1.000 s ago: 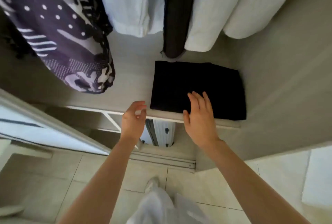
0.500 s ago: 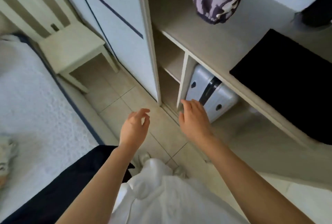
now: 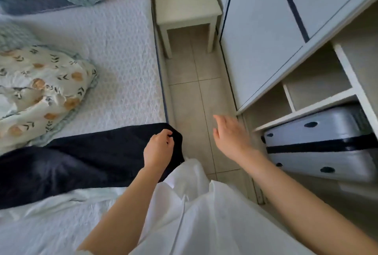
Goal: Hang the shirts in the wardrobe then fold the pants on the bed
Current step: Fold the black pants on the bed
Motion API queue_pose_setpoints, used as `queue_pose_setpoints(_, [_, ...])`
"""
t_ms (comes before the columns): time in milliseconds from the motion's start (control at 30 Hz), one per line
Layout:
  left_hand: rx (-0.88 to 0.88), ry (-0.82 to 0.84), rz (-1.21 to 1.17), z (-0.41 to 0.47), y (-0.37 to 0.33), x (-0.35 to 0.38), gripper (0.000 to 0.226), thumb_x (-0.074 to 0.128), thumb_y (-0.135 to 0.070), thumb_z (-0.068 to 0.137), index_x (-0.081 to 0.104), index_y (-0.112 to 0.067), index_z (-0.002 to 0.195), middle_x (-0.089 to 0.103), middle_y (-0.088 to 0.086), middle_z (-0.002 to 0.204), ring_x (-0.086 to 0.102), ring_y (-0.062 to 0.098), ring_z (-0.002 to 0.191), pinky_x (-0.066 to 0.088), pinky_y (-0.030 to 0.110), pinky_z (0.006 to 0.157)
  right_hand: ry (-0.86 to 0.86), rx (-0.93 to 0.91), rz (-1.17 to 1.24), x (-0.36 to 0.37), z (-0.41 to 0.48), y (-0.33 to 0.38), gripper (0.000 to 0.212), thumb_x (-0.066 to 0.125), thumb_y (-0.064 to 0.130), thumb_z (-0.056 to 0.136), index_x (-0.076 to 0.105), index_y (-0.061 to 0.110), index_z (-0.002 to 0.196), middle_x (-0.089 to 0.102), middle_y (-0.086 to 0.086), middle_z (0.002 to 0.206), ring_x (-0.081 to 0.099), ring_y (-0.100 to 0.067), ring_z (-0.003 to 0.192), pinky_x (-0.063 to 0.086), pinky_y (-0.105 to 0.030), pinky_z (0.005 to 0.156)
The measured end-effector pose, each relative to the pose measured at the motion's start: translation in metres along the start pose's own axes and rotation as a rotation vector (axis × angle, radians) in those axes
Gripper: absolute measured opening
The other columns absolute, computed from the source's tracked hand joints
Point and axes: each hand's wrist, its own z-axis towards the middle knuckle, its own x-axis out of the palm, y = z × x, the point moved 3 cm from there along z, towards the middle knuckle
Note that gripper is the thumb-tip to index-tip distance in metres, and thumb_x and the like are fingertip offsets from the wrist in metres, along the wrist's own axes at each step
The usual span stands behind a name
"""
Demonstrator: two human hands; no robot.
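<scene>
Your left fingers [image 3: 166, 133] are curled in tight at the corner of the dark pants [image 3: 81, 164], and you cannot tell whether they pinch the cloth or only touch it. Your left hand [image 3: 158, 148] sits over that end. The pants lie flat across the bed [image 3: 114, 50], long axis from nine to three o'clock, with the near end reaching the bed's edge at three. Your right fingers [image 3: 222, 120] are straight and loosely spread, holding nothing. Your right hand [image 3: 231, 136] hangs above the tiled floor [image 3: 192, 99], well apart from the pants. At three o'clock of it, a suitcase [image 3: 319, 152] lies in the wardrobe [image 3: 261, 39].
</scene>
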Motion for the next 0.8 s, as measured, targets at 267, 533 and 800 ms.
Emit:
queue_pose_setpoints(267, [-0.329,-0.031,-0.002,0.029,0.084,-0.02,0.029,0.042,-0.024,0.099,0.058,-0.022,0.123,0.067,-0.005,0.095,0.058,0.017,0.081,0.046,0.032,0.062,0.185,-0.238,-0.077,0.017,0.09,0.069,0.038,0.038,0.02,0.101,0.041,0.009,0.137,0.054,-0.01,0.128,0.051,-0.028,0.112,0.043,-0.037,0.091])
queue_pose_setpoints(533, [-0.699,-0.038,-0.118,0.033,0.117,-0.012,0.033,0.041,-0.02,0.095,0.057,-0.025,0.123,0.065,-0.003,0.099,0.061,0.021,0.083,0.052,0.034,0.07,0.383,-0.478,-0.204,0.039,0.166,0.112,0.037,0.036,0.014,0.1,0.039,0.008,0.136,0.05,-0.009,0.133,0.046,-0.028,0.119,0.038,-0.034,0.094])
queue_pose_setpoints(800, [-1.092,-0.159,-0.441,0.026,0.145,0.021,0.035,0.045,-0.019,0.092,0.056,-0.019,0.126,0.064,0.007,0.104,0.063,0.024,0.085,0.055,0.038,0.075,0.543,-0.666,-0.272,0.067,0.228,0.131,0.033,0.035,0.015,0.1,0.042,0.008,0.132,0.051,-0.009,0.131,0.046,-0.025,0.116,0.043,-0.039,0.096])
